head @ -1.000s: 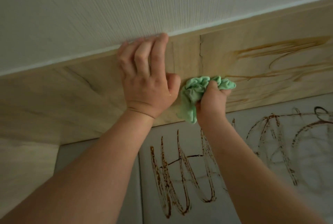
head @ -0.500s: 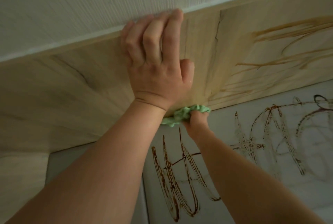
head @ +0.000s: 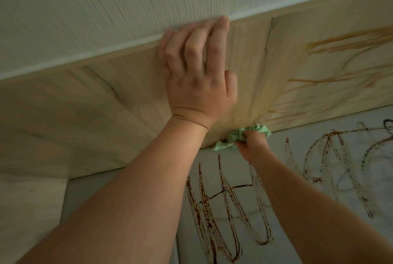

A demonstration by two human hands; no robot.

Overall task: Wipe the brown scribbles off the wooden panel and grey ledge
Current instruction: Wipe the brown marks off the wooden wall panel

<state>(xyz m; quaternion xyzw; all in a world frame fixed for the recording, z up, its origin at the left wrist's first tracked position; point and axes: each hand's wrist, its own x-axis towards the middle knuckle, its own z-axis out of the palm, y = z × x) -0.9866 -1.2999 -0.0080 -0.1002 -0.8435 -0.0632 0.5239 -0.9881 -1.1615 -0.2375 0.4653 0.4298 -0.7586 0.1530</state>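
While the left hand point(head: 197, 76) lay flat against the panel point(head: 106, 104), fingers nearly straight and holding nothing, its fingertips reached the panel's top edge, where the white wall point(head: 106, 8) began; it looked to be bracing the body and not doing any wiping. The right hand point(head: 252, 144) sat lower and just to the right, fingers curled tight round a bunched green cloth point(head: 240, 134); the cloth was pressed into the seam where the panel met the grey ledge point(head: 304, 132), touching both.

Left of the cloth the panel looked clean; only a faint yellowish smear fanned up from the seam just above it. The amber streaks point(head: 340, 44) still on the wood lay up and to the right of the right hand, well apart from the left; their long axes ran mostly along the panel's length, so the next strokes would probably have to travel rightward along the grain, and the right hand was plainly the nearer. The dark scribbles point(head: 223, 210) on the ledge lay the other way, below the cloth and toward the person; those tall loops ran across the ledge, partly hidden under the right forearm, and a fainter, half-smeared group point(head: 331, 157) stood farther right. By my reckoning the panel was about half done and the ledge barely begun.
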